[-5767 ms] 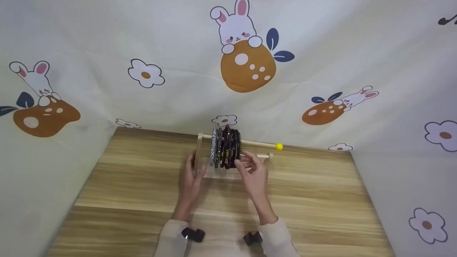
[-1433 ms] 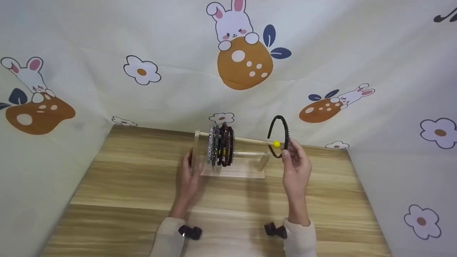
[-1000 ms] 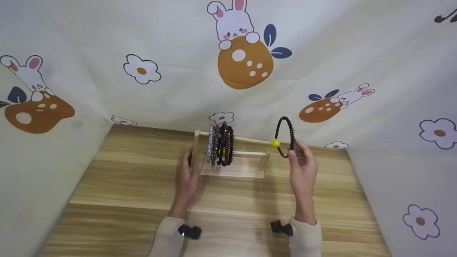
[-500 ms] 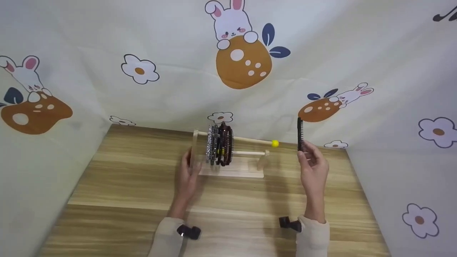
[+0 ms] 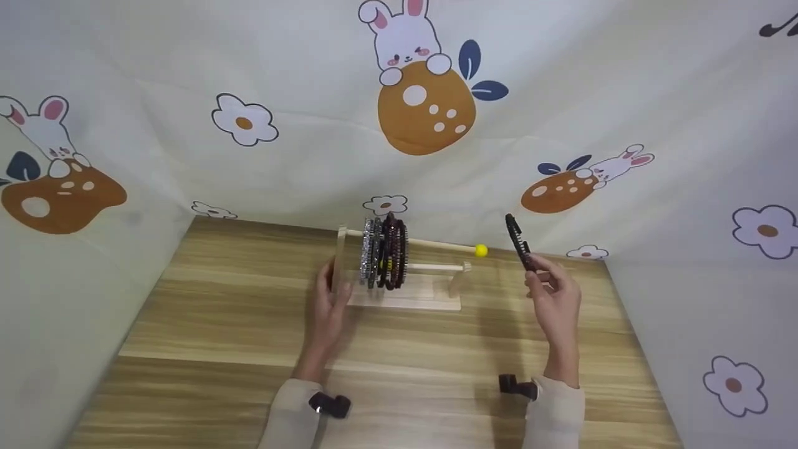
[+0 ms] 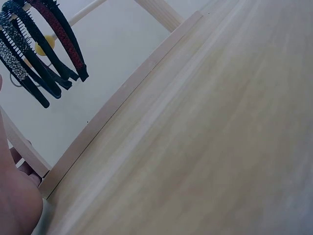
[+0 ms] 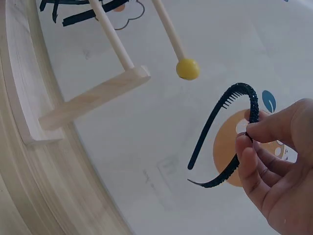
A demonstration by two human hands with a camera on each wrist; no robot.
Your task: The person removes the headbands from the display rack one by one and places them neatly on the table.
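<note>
The right hand (image 5: pixel 557 299) pinches a black band (image 7: pixel 253 105) between thumb and curled fingers, its toothed arch rising beyond the fingertips, its two tips free and clear of the stand (image 5: pixel 402 304). The left hand (image 5: pixel 330 305) curls round the stand's post (image 5: pixel 339 262), thumb on the inner side, other fingers partly hidden behind. To the right of the left thumb, a row of bands (image 5: pixel 385 252) sits around the rods (image 5: pixel 439 246). The yellow ball (image 5: pixel 480 251) is near the right fingertips, to their left. Below both hands spreads the table (image 5: pixel 399 362); behind all fingers is the printed cloth (image 5: pixel 312 174)
</note>
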